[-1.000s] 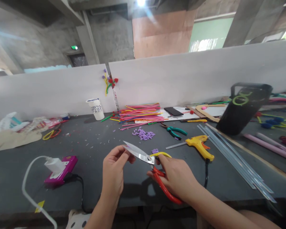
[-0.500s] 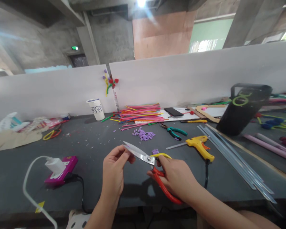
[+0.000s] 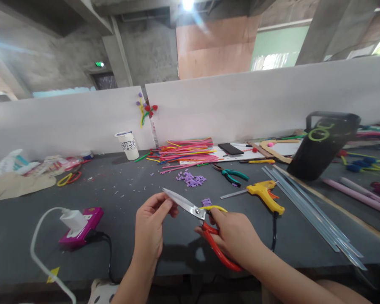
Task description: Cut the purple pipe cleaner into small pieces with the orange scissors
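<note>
My right hand grips a pair of scissors by its red and yellow handles, blades pointing up and left. The blades look nearly closed. At their tip, my left hand has thumb and fingers pinched together; whatever they hold is hidden by the fingers and the blade. Just beyond the scissors lies a small cluster of purple pieces on the dark table. Farther back is a larger pile of short purple pieces.
Right of centre lie teal-handled pliers, a yellow glue gun and clear glue sticks. Behind them stands a black bottle. Fuzzy coloured stems and a white cup are at the back. A magenta power strip sits left.
The scissor blades have drawn closer together at the left fingertips, and the purple bit seen between them is no longer visible. Both hands stay almost in place.
</note>
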`<state>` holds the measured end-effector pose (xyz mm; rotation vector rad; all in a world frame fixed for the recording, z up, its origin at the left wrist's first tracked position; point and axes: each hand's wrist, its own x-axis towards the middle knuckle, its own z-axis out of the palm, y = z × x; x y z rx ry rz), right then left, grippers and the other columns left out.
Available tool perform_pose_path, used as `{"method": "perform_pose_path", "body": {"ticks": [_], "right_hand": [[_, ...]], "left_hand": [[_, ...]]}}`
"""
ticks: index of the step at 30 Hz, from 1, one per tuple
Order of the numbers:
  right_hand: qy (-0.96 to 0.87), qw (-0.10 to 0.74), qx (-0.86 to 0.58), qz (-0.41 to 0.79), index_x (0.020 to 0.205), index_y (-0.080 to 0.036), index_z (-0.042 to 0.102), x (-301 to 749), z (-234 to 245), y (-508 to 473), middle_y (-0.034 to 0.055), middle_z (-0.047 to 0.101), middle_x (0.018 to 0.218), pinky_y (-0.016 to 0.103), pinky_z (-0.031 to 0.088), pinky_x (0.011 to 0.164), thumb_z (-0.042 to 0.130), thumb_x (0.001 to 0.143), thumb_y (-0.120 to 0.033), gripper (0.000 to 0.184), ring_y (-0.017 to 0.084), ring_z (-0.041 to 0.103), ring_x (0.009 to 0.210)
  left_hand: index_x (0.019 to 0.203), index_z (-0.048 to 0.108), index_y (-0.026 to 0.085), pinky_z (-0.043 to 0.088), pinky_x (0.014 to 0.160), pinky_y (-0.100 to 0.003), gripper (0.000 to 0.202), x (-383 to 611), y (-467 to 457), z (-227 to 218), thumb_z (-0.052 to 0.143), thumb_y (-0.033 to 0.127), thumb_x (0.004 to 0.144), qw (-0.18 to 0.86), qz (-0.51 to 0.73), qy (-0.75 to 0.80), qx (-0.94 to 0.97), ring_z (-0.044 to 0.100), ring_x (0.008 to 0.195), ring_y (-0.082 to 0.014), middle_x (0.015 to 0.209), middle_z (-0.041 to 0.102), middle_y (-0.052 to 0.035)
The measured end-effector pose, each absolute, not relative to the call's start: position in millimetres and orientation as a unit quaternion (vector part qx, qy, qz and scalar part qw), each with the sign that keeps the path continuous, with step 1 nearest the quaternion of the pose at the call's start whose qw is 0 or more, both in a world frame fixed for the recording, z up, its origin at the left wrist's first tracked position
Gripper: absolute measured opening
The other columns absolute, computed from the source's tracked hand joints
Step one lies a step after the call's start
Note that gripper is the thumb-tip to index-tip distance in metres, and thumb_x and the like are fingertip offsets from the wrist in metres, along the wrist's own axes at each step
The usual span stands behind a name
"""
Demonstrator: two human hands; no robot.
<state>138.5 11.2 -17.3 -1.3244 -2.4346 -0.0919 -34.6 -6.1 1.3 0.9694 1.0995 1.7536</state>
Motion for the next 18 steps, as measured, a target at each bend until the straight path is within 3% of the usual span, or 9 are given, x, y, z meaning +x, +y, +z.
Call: {"method": "perform_pose_path", "body": {"ticks": [4, 11, 18], "right_hand": [[-0.856, 0.182, -0.484, -0.009, 0.067, -0.019, 0.051, 140, -15, 12, 0.0034, 0.06, 0.055, 0.025, 0.021, 0.046, 0.036, 0.08, -0.054, 0.041, 0.018, 0.057, 0.05], [-0.824, 0.234, -0.496, 0.138, 0.073, -0.02, 0.049, 138, -10, 15, -0.0011, 0.056, 0.057, 0.023, 0.027, 0.048, 0.05, 0.072, -0.051, 0.031, 0.015, 0.051, 0.052], [-0.686, 0.35, -0.426, 0.475, 0.068, -0.018, 0.048, 131, 3, 20, -0.0058, 0.044, 0.051, 0.019, 0.034, 0.041, 0.047, 0.072, -0.035, 0.017, 0.007, 0.041, 0.042]], "left_hand": [[0.07, 0.064, 0.014, 0.042, 0.051, -0.02, 0.008, -36, -6, 1, 0.066, 0.02, 0.065, 0.417, 0.7, 0.442, 0.375, 0.054, 0.052, -0.0091, 0.06, 0.063, 0.0002], [0.071, 0.061, 0.013, 0.041, 0.05, -0.02, 0.01, -34, -6, 1, 0.065, 0.021, 0.066, 0.438, 0.682, 0.441, 0.386, 0.052, 0.05, -0.0085, 0.058, 0.061, 0.0005], [0.068, 0.06, 0.014, 0.041, 0.05, -0.02, 0.006, -22, -8, -2, 0.062, 0.019, 0.068, 0.558, 0.532, 0.446, 0.454, 0.053, 0.048, -0.0092, 0.056, 0.06, 0.0005]]}}
